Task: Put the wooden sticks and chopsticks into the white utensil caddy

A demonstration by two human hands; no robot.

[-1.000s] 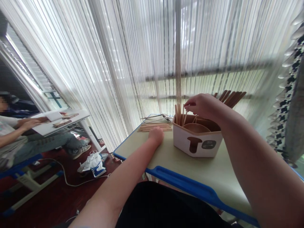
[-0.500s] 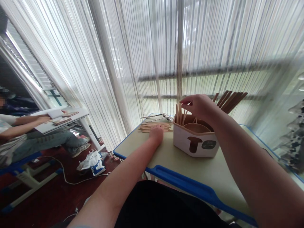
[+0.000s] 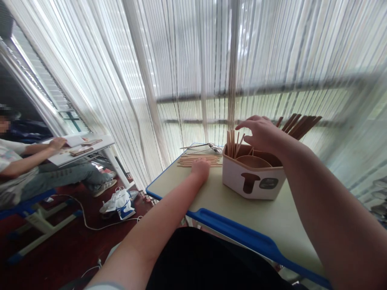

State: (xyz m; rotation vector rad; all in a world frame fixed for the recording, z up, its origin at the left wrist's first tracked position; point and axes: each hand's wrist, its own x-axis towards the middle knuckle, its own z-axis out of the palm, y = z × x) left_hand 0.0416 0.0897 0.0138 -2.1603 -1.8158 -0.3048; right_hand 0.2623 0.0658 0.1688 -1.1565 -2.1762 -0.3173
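Note:
My left hand (image 3: 200, 168) rests on the table with its fingers curled over a row of light wooden chopsticks (image 3: 185, 162). Above a white box (image 3: 234, 183) with a tan rim is my right hand (image 3: 261, 131), its thumb and fingers apart and nothing between them. Several light chopsticks (image 3: 231, 141) stand upright in the box's left compartment, one leaning right below my right hand. A round brown bowl-like piece (image 3: 254, 162) sits in the box's front. Darker brown sticks (image 3: 299, 125) slant up out of its right side, partly behind my right wrist.
Metal utensils (image 3: 213, 147) lie at the table's (image 3: 208, 199) far edge, behind the chopsticks. A sheer curtain (image 3: 193, 60) hangs just beyond. At the left, another person sits at a white desk (image 3: 101, 145); a white bag (image 3: 119, 201) and a cable lie on the floor.
My right hand has let go of the chopsticks in the box and opened, moving slightly up and right. My left hand has stayed on the row of chopsticks. The view has shifted slightly.

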